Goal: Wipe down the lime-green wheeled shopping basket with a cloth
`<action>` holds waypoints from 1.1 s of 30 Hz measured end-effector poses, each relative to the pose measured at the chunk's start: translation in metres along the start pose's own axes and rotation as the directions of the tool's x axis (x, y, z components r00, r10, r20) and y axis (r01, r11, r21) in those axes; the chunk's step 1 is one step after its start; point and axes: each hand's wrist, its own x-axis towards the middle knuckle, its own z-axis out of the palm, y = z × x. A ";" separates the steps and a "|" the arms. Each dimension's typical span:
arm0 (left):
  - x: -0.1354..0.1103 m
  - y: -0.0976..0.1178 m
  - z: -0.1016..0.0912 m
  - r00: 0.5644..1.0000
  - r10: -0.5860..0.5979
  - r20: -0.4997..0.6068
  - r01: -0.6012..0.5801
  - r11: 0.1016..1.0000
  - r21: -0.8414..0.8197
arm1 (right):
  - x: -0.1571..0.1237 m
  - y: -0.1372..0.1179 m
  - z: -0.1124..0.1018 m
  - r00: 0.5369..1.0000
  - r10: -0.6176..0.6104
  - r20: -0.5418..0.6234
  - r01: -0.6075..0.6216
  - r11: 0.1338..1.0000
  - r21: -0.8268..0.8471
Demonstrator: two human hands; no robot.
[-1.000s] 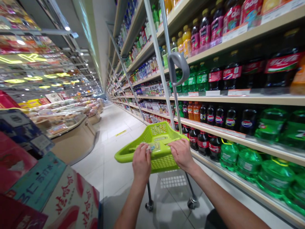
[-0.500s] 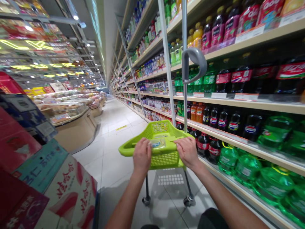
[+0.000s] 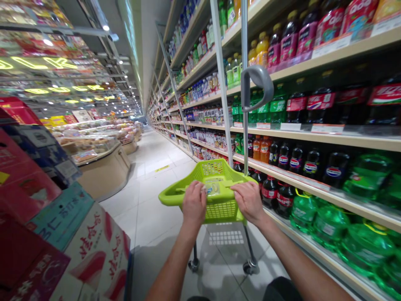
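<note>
Here, a green cart [image 3: 171, 196] stood in a supermarket aisle beside shelves of drink bottles [image 3: 308, 165]. The left hand [image 3: 194, 205] and right hand [image 3: 249, 200] were curled closed over its near rim, with a small packet [image 3: 213, 187] lying between them.

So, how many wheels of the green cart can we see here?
2. One wheel is under the near left corner of the cart, the other wheel under the near right corner, both on the floor. The cart itself may hide front wheels.
</note>
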 end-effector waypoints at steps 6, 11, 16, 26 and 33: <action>0.001 0.034 0.014 0.974 0.203 0.103 -0.194 0.977 -0.094 | 0.000 0.002 -0.002 0.999 -0.013 0.035 0.012 1.000 0.021; 0.003 -0.032 -0.016 0.993 -0.117 -0.006 0.117 0.993 0.022 | -0.001 0.001 -0.003 1.000 -0.004 0.014 0.004 0.999 0.032; 0.005 0.013 0.004 0.994 0.049 0.094 -0.047 0.998 -0.031 | 0.000 -0.001 -0.001 1.000 -0.010 0.026 0.009 0.999 0.034; 0.007 -0.022 -0.008 0.998 -0.051 0.042 0.051 0.999 -0.013 | -0.001 0.005 -0.003 1.000 -0.018 0.008 0.018 1.000 0.010; 0.007 0.026 0.010 0.993 0.074 0.096 -0.073 0.997 -0.019 | 0.001 -0.004 0.001 0.999 -0.006 0.032 0.005 1.000 0.009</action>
